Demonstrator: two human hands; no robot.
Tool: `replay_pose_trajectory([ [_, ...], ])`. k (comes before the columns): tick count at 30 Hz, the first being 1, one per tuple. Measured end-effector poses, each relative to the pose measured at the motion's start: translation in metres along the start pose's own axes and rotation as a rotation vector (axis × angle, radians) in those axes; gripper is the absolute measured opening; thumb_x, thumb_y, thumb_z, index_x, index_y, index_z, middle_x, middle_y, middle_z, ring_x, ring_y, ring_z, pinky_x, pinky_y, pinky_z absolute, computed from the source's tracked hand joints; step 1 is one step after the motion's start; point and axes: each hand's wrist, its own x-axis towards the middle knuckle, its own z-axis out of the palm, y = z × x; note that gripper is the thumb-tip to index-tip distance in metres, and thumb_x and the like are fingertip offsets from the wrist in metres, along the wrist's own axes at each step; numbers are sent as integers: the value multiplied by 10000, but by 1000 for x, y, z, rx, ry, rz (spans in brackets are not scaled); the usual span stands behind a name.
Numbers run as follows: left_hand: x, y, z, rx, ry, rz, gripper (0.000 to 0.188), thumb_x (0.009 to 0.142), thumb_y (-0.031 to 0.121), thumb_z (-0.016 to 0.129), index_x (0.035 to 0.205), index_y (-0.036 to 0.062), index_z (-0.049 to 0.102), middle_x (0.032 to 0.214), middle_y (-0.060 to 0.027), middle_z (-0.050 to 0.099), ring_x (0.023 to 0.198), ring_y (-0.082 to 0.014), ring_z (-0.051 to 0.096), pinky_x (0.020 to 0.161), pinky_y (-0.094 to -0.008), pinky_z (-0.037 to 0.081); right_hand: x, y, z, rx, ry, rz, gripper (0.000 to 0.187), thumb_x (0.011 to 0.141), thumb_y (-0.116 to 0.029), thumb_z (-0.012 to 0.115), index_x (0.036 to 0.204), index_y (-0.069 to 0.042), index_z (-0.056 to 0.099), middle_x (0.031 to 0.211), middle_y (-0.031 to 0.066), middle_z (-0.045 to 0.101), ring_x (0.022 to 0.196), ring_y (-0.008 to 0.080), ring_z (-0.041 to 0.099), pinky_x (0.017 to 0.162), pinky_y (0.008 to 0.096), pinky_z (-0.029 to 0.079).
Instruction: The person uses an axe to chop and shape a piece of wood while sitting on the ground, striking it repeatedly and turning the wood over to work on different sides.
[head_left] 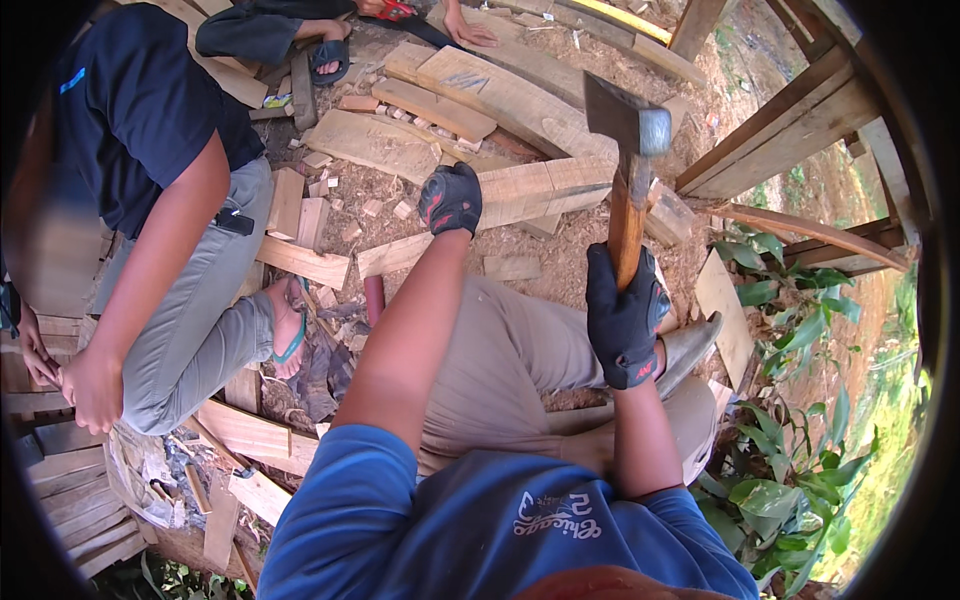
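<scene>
My right hand point(627, 318), in a black glove, is wrapped round the wooden handle of a hatchet point(629, 215). The hatchet is raised, its dark metal head uppermost with the broad blade towards the left. My left hand point(450, 199), gloved too, is closed on a squared piece of timber point(545, 188) in front of me. That timber lies across the wood-littered ground, its far right end below the hatchet head. The left palm and fingertips are turned from view.
To my left sits a person in a dark shirt point(150, 120); another person's hand point(468, 28) rests on a plank at the far side. Boards point(375, 145) and offcuts lie around. Leafy plants point(780, 500) and a wooden frame point(770, 130) stand on the right.
</scene>
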Motion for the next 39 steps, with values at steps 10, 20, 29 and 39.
replay_pose_trajectory([
  [10,1,0,-4,-4,-32,77,489,987,392,487,958,24,808,1030,-273,770,962,-469,743,909,-562,570,8,81,58,-262,-282,175,562,1054,-552,584,1118,1,660,955,324,742,939,530,721,837,608,562],
  [20,-9,14,-7,157,-20,432,553,1053,474,474,959,53,821,992,-229,789,945,-440,754,906,-541,586,17,87,39,42,-326,296,572,1012,-571,648,1055,0,669,890,294,739,878,497,726,805,578,551],
  [29,-8,3,-2,185,-9,376,539,1060,427,459,948,39,816,979,-246,780,934,-446,755,887,-549,582,3,16,-12,244,85,120,315,1021,-320,751,1081,-16,690,803,201,703,756,398,717,647,470,523],
  [39,-8,7,-2,178,1,369,523,1063,410,460,925,51,814,972,-239,783,931,-435,760,880,-552,583,8,86,41,-128,-254,263,542,1024,-538,646,1105,-4,689,937,314,744,938,529,721,823,583,562],
])
